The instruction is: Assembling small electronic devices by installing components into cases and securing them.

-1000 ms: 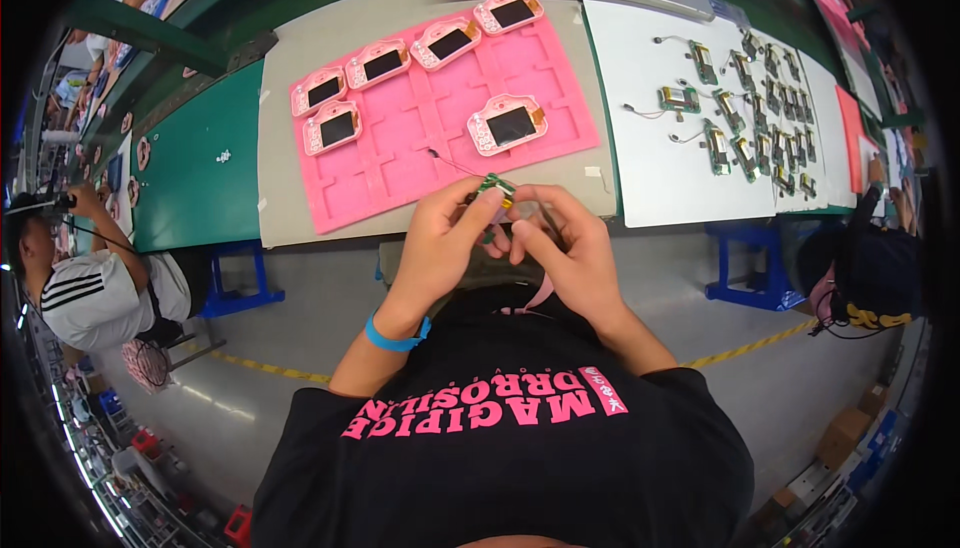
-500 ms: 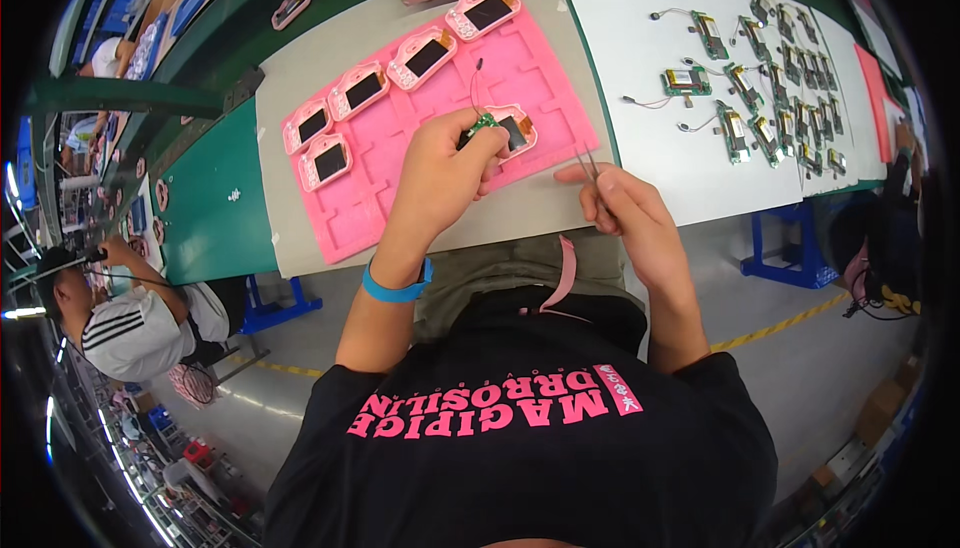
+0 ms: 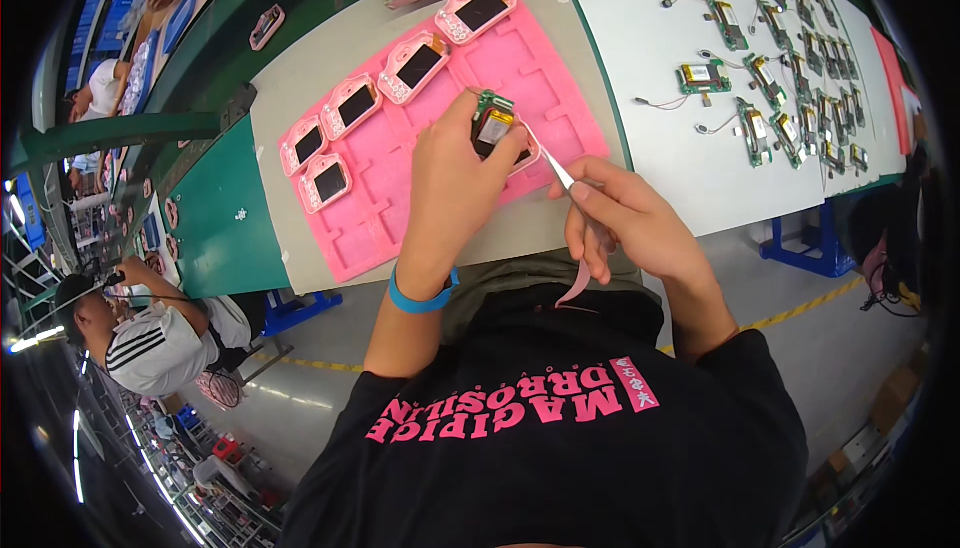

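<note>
Well, pink tray [image 3: 530, 58] on grey matting [image 3: 318, 70], yellow tape [image 3: 803, 310] along the floor [image 3: 305, 383].

Your head camera looks down from close above your shirt [image 3: 560, 473], facing forward over your left hand [image 3: 460, 163] and right hand [image 3: 630, 213] toward the table [image 3: 225, 238].

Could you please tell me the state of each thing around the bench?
Green circuit board with battery: gripped in left hand, battery showing.
Pointed metal tweezers: held in right hand.
Pink foam tray: flat, partly filled.
Rounded pink plastic shells: face up, screens dark.
Other green boards: spread on white sheet.
Blue wristband: worn.
</note>
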Tool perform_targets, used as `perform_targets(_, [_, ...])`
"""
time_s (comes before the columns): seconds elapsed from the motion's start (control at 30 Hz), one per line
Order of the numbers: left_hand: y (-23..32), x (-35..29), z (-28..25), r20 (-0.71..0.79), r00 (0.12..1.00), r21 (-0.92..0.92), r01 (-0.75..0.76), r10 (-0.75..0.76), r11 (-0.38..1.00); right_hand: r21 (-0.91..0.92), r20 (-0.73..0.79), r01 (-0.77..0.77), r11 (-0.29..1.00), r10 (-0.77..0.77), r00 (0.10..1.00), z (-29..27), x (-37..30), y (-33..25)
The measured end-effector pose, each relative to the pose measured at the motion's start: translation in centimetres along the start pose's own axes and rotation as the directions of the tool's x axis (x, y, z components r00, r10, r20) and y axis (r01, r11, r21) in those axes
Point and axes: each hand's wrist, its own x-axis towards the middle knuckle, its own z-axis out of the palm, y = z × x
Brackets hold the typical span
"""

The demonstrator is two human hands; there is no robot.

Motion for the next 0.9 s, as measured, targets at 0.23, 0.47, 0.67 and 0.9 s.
perform_targets(0.23, [-0.5,-0.4,-0.5,0.037,0.995,-0.201,0.101,-0.095,0.974,-0.045,0.03,-0.105,0.993,0.106,0.994,0.9,1.5,-0.4])
perform_targets(0.47, [-1.2,-0.4,-0.5,0.06,0.997,-0.233,0.068,-0.056,0.97,-0.043,0.004,-0.087,0.995,0.087,0.996,1.4,2.1,0.3])
perform_targets(0.67, [-0.3,-1.4,-2.0,0.107,0.993,-0.123,0.053,-0.04,0.991,-0.056,0.041,-0.052,0.997,0.054,0.998,1.2,1.7,1.0])
perform_targets(0.9, [0.3,-4.2,-4.8,0.365,0.901,-0.362,0.369,-0.234,0.856,-0.3,-0.018,0.137,0.944,-0.149,0.989,2.3,0.7,2.0])
